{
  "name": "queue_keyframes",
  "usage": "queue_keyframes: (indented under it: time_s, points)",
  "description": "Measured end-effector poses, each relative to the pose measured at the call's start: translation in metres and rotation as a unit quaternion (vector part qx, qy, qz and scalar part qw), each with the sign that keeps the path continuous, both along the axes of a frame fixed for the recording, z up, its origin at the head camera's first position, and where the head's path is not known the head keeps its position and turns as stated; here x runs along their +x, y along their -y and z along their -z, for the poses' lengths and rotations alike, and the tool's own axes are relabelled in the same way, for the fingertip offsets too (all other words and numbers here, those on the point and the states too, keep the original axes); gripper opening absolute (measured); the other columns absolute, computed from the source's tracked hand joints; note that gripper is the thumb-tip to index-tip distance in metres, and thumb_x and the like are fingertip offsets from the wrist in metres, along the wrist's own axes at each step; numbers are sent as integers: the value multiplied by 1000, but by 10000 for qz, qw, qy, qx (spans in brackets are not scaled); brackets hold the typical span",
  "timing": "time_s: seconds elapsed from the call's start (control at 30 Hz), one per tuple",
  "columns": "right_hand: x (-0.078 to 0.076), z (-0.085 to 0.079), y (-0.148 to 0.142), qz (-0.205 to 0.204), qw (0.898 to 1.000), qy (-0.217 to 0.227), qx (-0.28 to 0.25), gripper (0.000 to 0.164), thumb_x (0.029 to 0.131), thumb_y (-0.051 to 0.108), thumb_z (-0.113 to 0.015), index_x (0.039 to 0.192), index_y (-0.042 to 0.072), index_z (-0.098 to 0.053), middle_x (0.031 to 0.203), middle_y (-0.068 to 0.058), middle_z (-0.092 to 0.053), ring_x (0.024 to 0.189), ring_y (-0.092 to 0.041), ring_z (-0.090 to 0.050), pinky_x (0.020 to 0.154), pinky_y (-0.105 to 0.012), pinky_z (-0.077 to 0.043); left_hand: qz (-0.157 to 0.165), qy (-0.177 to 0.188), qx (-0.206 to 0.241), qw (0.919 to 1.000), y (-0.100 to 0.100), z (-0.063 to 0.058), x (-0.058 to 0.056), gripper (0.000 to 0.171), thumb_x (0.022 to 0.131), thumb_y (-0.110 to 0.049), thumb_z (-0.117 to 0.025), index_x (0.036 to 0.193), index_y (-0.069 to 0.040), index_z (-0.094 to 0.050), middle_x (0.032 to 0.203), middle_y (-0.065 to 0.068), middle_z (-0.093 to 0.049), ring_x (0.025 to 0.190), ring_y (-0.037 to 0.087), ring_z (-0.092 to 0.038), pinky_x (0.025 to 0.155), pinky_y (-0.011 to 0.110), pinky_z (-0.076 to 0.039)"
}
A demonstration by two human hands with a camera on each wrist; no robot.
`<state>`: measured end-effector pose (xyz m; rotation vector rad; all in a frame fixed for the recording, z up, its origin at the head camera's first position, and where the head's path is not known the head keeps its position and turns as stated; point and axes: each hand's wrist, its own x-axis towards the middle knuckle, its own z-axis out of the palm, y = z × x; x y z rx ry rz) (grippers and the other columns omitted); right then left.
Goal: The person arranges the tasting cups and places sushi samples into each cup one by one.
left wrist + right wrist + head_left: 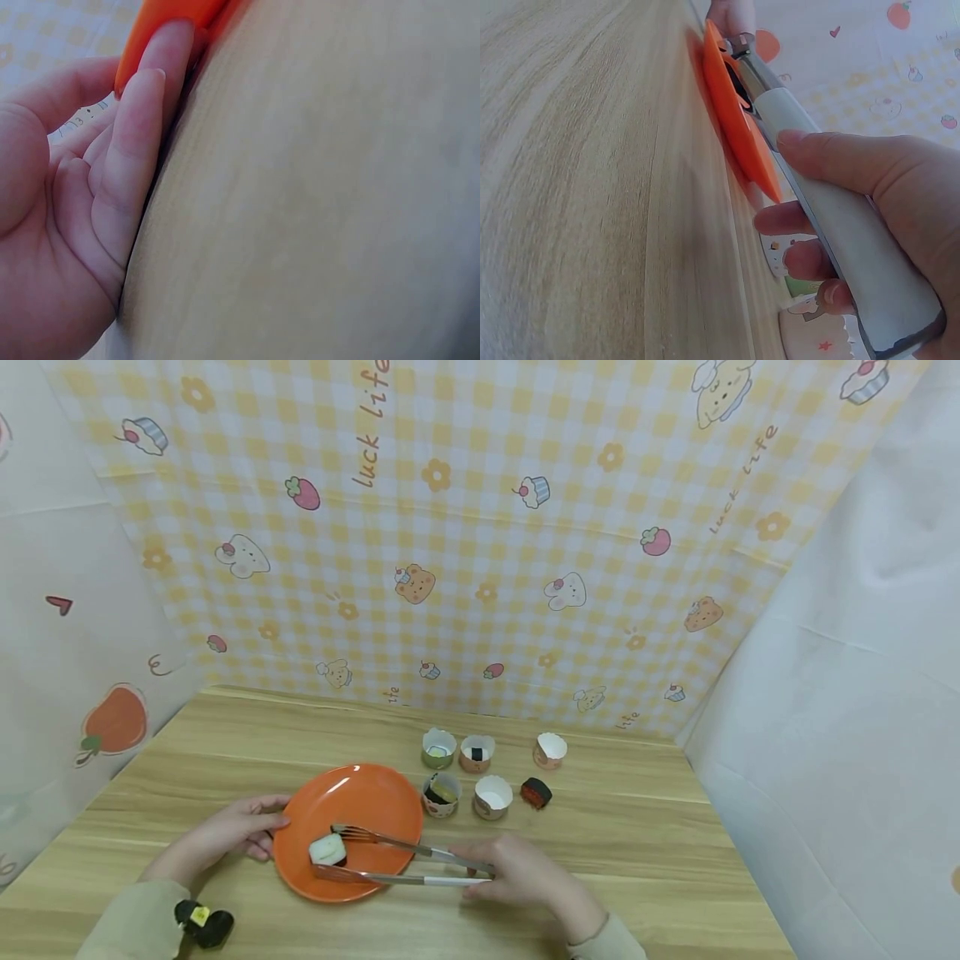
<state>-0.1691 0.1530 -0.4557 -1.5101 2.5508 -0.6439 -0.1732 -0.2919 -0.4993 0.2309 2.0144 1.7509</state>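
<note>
My left hand pinches the left rim of an orange plate, thumb above and fingers beneath, as the left wrist view also shows. My right hand grips metal tongs with white handles, the thumb along one arm and fingers round the other. Fork-like tong ends reach over the plate, one on each side of a white-topped sushi piece with a dark underside. That piece lies on the plate's left part.
Behind the plate stand several paper cups. A green cup, a pink cup and a front cup hold sushi pieces. Two others, the middle cup and right cup, flank a dark sushi roll with red filling on the table.
</note>
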Motion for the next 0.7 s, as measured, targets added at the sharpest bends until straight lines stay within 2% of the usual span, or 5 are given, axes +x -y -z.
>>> queue_keyframes:
  time_s: [0.17,0.43,0.7]
  points:
    - [0,1,0,-15,10000,11,-17,53,84,28,-75,131,8,-60,89,8,-68,62,9,-45,58,-5,-40,-82,54,-104,9999,0,-1,0,64,98,-16,-54,138,19,-18,77,11,-66,63,17,-65,58,32,-57]
    - [-1,0,0,-116,9998,-132,-17,51,85,27,-74,130,8,-61,88,9,-68,66,10,-48,61,-5,-40,-1,17,8,10000,-1,-2,0,63,98,-15,-53,138,19,-18,76,12,-66,62,16,-65,58,31,-57]
    - [-1,1,0,-129,9998,-144,-56,48,85,26,-74,129,8,-62,84,14,-64,58,10,-40,54,-5,-38,14,45,1,10000,1,-1,0,63,98,-16,-54,137,19,-18,77,13,-67,63,17,-65,58,31,-57]
